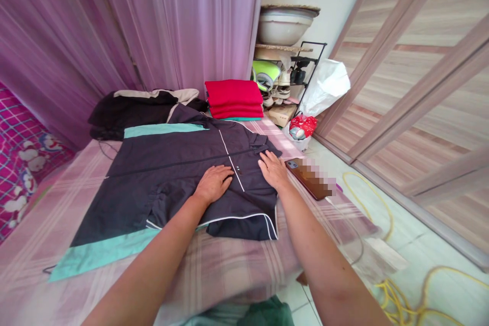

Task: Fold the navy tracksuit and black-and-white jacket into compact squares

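Observation:
A dark zip-up jacket (171, 155) with white piping and teal lower panels lies spread on the bed, its collar end toward the right. One sleeve is folded in over the near side of its front. My left hand (214, 183) rests palm down on the jacket's chest, beside a white piping line, fingers stretched out. Near the collar, my right hand (273, 169) lies flat on the fabric with its fingers extended. Neither hand grips the cloth visibly.
A phone (308, 178) with a cable lies right of the jacket. Behind are folded red clothes (234, 99) and a dark clothes pile (132, 112). A shoe rack (313, 63), white bag (326, 86) and yellow cable (397, 300) stand or lie beyond the bed (244, 270).

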`<state>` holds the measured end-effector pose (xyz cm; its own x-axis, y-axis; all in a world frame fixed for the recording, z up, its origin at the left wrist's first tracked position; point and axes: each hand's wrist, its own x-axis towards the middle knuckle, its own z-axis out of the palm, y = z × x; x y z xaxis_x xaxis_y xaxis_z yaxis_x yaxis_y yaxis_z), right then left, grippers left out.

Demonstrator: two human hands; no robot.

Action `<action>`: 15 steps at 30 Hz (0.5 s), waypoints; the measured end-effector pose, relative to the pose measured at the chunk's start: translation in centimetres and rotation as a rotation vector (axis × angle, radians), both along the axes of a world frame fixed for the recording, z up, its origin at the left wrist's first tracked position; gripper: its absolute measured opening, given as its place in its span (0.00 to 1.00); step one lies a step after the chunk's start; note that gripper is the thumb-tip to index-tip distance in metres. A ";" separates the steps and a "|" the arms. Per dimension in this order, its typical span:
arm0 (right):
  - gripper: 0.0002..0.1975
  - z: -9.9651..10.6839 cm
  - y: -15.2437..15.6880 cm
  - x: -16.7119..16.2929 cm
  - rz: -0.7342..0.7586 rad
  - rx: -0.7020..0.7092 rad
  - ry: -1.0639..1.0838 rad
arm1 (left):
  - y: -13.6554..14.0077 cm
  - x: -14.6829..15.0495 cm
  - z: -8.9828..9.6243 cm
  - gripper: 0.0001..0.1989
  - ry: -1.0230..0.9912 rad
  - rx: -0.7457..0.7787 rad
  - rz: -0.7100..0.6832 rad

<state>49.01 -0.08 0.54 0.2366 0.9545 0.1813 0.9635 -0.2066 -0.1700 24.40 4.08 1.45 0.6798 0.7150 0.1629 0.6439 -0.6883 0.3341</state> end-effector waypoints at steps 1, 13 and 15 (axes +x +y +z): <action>0.27 -0.3 0.0 0.3 -0.021 0.035 0.014 | 0.0 0.0 0.0 0.18 0.006 0.005 0.002; 0.27 -1.0 -0.7 1.1 -0.010 0.250 0.045 | -0.8 -3.1 1.3 0.21 0.123 0.050 -0.014; 0.27 -1.0 -0.9 1.2 -0.022 0.267 0.064 | -1.0 -6.1 1.4 0.22 0.131 0.073 0.036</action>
<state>50.18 -1.02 -0.44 0.2756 0.8694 0.4102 0.9450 -0.1669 -0.2813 18.31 3.08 2.88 0.6726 0.7291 0.1265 0.7037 -0.6831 0.1956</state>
